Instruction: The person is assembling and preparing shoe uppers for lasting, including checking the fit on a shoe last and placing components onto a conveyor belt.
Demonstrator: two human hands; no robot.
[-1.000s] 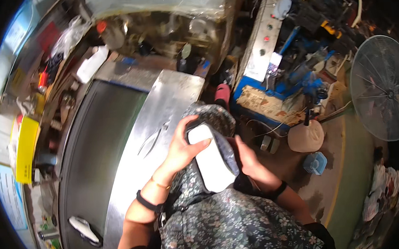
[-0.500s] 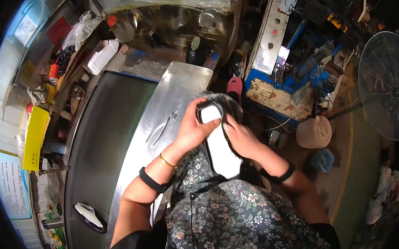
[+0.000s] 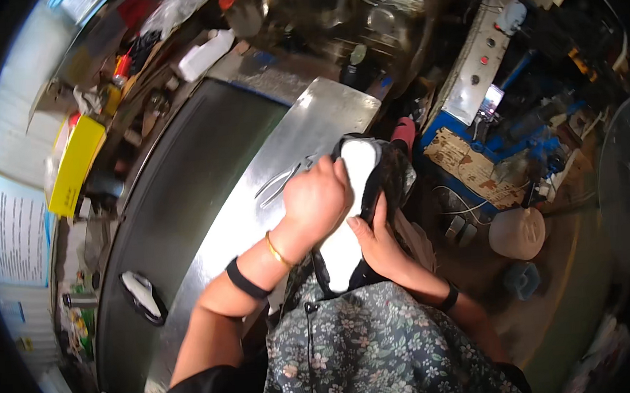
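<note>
Shoe (image 3: 342, 251) lies between right hand (image 3: 383, 244) clamped on it and left hand (image 3: 315, 200), grip unclear.

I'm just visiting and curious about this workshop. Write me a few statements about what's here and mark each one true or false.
1. The right hand holds a dark shoe piece with a white face. True.
2. The left hand lies flat, fingers spread. False: it is curled, over that same shoe piece.
3. Another shoe piece lies on the dark belt. True.
4. The tool with two curved handles lies on the belt. False: it lies on the metal tabletop.
5. The garment over the lap is plain white. False: it is dark with flowers.
</note>
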